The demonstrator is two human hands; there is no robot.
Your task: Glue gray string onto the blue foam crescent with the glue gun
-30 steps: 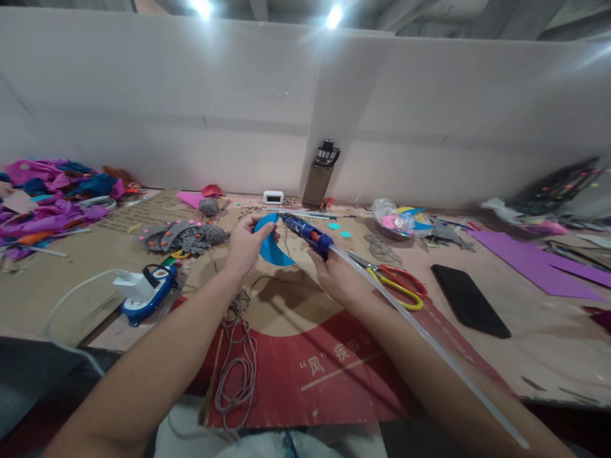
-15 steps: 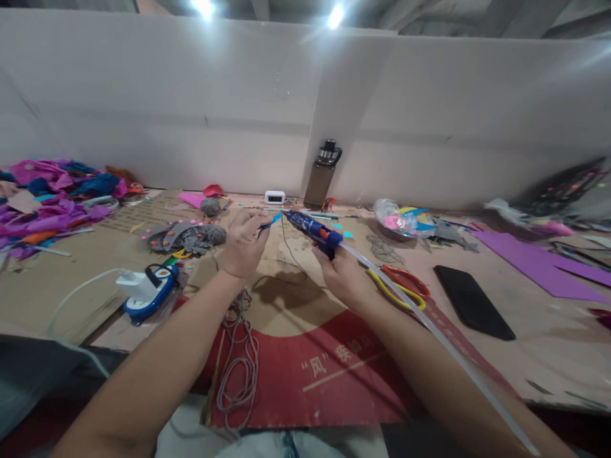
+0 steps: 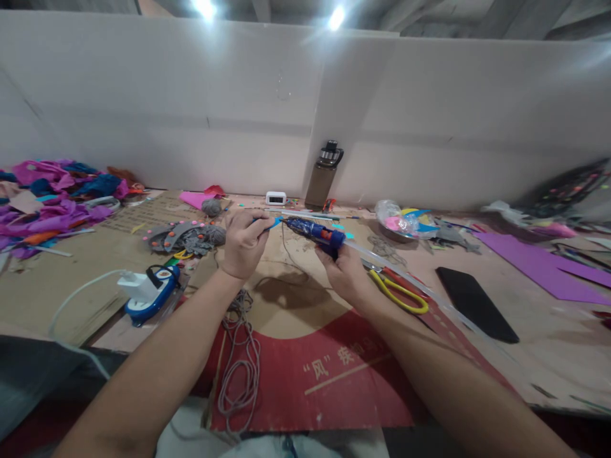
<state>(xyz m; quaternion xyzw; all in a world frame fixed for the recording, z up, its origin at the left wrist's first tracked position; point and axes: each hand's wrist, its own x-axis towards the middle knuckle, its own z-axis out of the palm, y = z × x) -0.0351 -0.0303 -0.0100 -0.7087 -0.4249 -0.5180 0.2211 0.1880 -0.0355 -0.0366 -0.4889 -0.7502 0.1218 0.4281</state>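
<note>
My right hand [image 3: 344, 270] is wrapped round the handle of a blue glue gun [image 3: 317, 232], which points left. A long clear glue stick [image 3: 377, 256] sticks out of its back end. Between the closed fingers of my left hand [image 3: 247, 245] is a small blue strip [image 3: 275, 222], its tip right by the gun's nozzle; whether they touch I cannot tell. Under the hands lies a cardboard sheet [image 3: 281, 324] with a red printed part. Grey cord [image 3: 238, 381] lies in loose loops near my left forearm.
Scissors with a yellow and a red handle [image 3: 398, 294] lie beside my right wrist, with a black phone [image 3: 475, 304] further right. A blue power strip [image 3: 150, 299] stands at left. Behind are a bottle [image 3: 321, 181], a small white clock [image 3: 275, 198] and a bowl [image 3: 401, 234].
The glue gun has tilted slightly, and the glue stick's tail has swung up and right, off my forearm. My left hand has barely moved and keeps the blue strip by the nozzle.
</note>
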